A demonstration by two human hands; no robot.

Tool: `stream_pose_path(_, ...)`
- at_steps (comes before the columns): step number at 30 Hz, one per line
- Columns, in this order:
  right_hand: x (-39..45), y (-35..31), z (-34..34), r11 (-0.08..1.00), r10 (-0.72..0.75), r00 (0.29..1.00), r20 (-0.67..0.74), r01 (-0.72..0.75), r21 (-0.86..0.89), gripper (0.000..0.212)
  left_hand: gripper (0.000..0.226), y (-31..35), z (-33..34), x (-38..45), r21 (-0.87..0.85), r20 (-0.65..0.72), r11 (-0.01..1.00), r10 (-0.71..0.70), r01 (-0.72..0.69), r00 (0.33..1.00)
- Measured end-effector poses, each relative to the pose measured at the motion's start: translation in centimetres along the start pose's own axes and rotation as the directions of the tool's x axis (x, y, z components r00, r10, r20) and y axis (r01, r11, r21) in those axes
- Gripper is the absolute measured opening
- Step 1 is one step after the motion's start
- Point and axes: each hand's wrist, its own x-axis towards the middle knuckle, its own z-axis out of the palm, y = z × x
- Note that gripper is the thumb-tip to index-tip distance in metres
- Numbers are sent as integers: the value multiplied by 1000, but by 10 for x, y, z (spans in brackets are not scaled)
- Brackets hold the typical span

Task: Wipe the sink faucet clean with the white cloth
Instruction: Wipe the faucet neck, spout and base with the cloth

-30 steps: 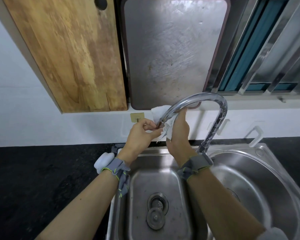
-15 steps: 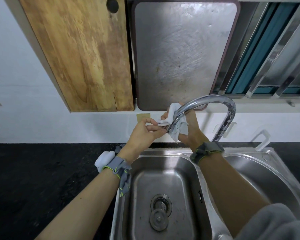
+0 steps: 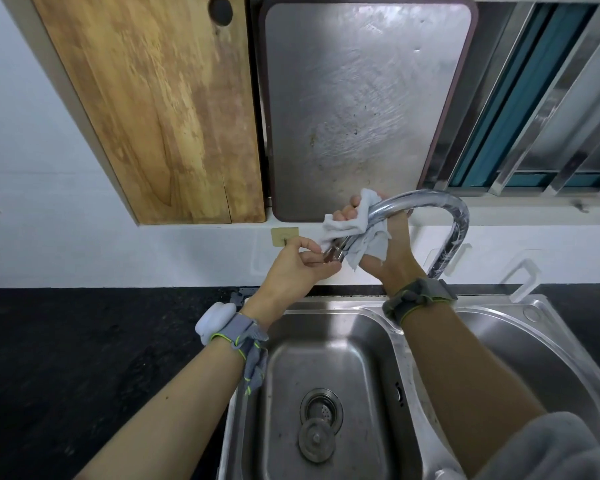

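A chrome gooseneck faucet [image 3: 454, 216] arches over the double steel sink [image 3: 392, 327], its spout end pointing down to the left. The white cloth [image 3: 352, 225] is wrapped around the descending part of the spout. My right hand [image 3: 392, 251] grips the cloth around the pipe from behind, fingers showing above it. My left hand [image 3: 298, 263] pinches the spout tip just below the cloth. The faucet's base is hidden behind my right wrist.
A wooden cutting board [image 3: 160, 109] and a metal board [image 3: 357, 109] lean on the wall behind the sink. The left basin holds a drain strainer [image 3: 321, 408] and a loose plug [image 3: 316, 438]. Black countertop [image 3: 94, 358] lies to the left. White wall hooks [image 3: 520, 275] sit right of the faucet.
My right hand has slid the cloth up along the spout toward the arch. My left hand has stayed at the spout tip.
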Motion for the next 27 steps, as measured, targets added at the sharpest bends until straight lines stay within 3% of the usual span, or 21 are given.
stream_pose_path(5, -6, 7, -15, 999, 33, 987, -156, -36, -20, 20, 38, 1, 0, 0, 8, -10, 1000, -2, 2, 1000)
stream_pose_path(8, -3, 15, -16, 999, 43, 976, -215, -41, 13, 46, 38, 1, 0, 0, -7, -8, 1000, 5, -5, 1000)
stream_pose_path(11, -4, 24, -11, 998, -32, 989, -144, 39, 44, 73, 42, 1, 0, -1, -7, -9, 1000, -3, 3, 1000)
stream_pose_path(16, -14, 40, -16, 997, -79, 927, -366, 71, -34, 41, 50, 0, 1, -1, -9, -10, 1000, -11, 11, 1000)
stream_pose_path(19, -28, 47, -16, 997, -72, 955, -286, 77, 6, 42, 45, -2, 3, -1, 44, -22, 999, 11, -10, 1000)
stream_pose_path(22, -42, 51, -10, 982, -187, 969, -160, 185, -29, 20, 36, -4, 4, 0, 94, -32, 996, 14, -11, 999)
stream_pose_path(24, -45, 55, -9, 950, -290, 952, -103, 273, -151, 13, 35, -4, 3, 1, 97, -29, 995, 5, -2, 1000)
stream_pose_path(27, -43, 59, -13, 833, -330, 938, -103, 238, -500, 11, 36, -3, 3, 1, 74, -14, 997, -12, 13, 1000)
